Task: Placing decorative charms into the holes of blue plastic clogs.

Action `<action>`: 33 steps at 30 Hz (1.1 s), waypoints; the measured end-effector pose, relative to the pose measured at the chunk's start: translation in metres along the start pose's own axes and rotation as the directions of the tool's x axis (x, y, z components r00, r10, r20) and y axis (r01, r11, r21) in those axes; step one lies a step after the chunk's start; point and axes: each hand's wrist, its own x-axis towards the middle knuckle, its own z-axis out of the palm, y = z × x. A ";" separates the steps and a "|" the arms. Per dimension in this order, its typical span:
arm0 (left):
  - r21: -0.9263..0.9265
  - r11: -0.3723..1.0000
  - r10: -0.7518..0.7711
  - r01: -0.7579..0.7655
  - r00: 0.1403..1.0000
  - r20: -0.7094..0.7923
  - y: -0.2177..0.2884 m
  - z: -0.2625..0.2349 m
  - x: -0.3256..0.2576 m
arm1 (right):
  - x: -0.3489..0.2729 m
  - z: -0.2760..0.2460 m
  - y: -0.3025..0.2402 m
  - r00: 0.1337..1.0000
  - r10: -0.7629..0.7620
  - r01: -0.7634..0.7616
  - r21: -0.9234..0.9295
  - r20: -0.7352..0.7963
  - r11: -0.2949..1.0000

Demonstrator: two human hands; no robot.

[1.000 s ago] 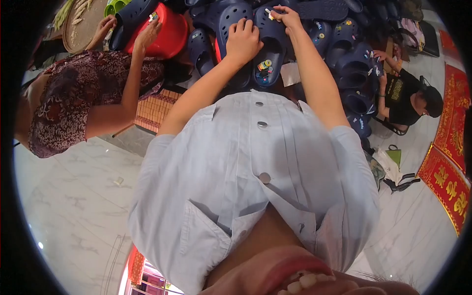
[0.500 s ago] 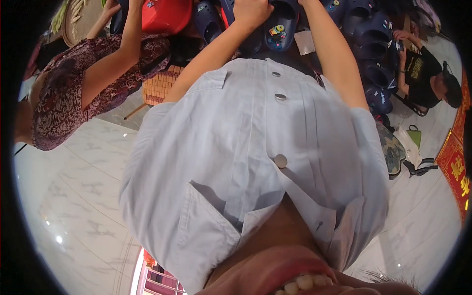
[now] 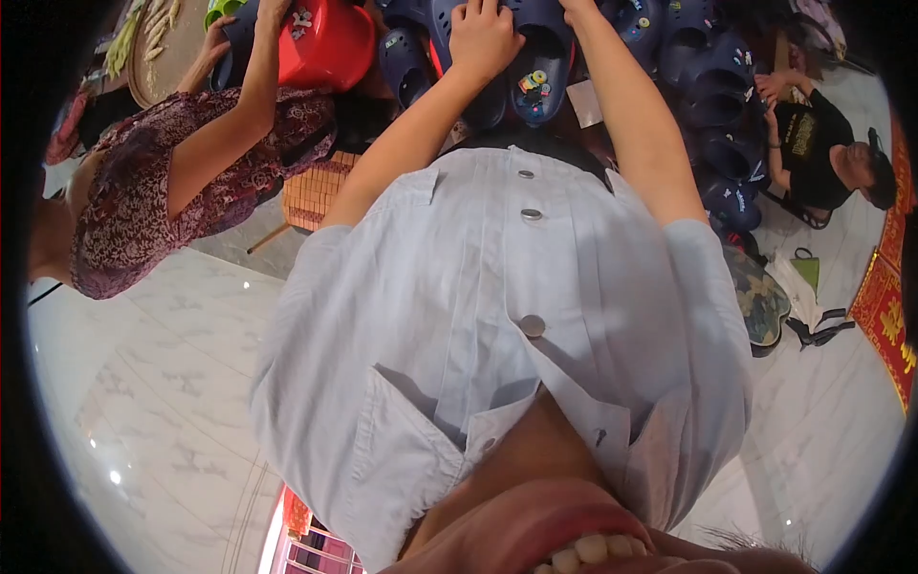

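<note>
At the top of the view my left hand (image 3: 484, 38) lies over a navy blue clog (image 3: 486, 103), its fingers bent round the shoe's upper part. Right beside it is another navy clog (image 3: 537, 94) with colourful charms, its opening facing me. My right hand (image 3: 578, 8) is at the far side of that charmed clog, mostly cut off by the top edge, so its fingers are hidden. Something red shows behind the two clogs.
Several navy clogs (image 3: 719, 105) are heaped at the right, another clog (image 3: 405, 65) at the left. A co-worker in a patterned dress (image 3: 153, 182) reaches to a red tub (image 3: 327, 46); a person in black (image 3: 822, 143) sits right. A woven stool (image 3: 320, 191) stands left.
The clogs and my hands have come lower in the picture, so more of my left hand shows. The person at the right has turned the head and moved the hands.
</note>
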 end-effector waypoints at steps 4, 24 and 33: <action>0.183 0.982 0.042 -0.042 0.999 0.006 -0.006 0.009 -0.009 | -0.009 -0.008 0.004 0.996 0.048 -0.052 0.049 0.078 0.997; -0.127 0.864 0.504 -0.488 0.824 0.258 0.006 -0.015 -0.036 | -0.156 -0.008 0.006 0.744 -0.653 0.469 -0.586 -0.141 0.661; -0.003 0.866 0.447 -0.500 0.771 0.453 0.016 -0.007 -0.029 | -0.152 -0.008 0.016 0.751 -0.654 0.497 -0.568 -0.097 0.656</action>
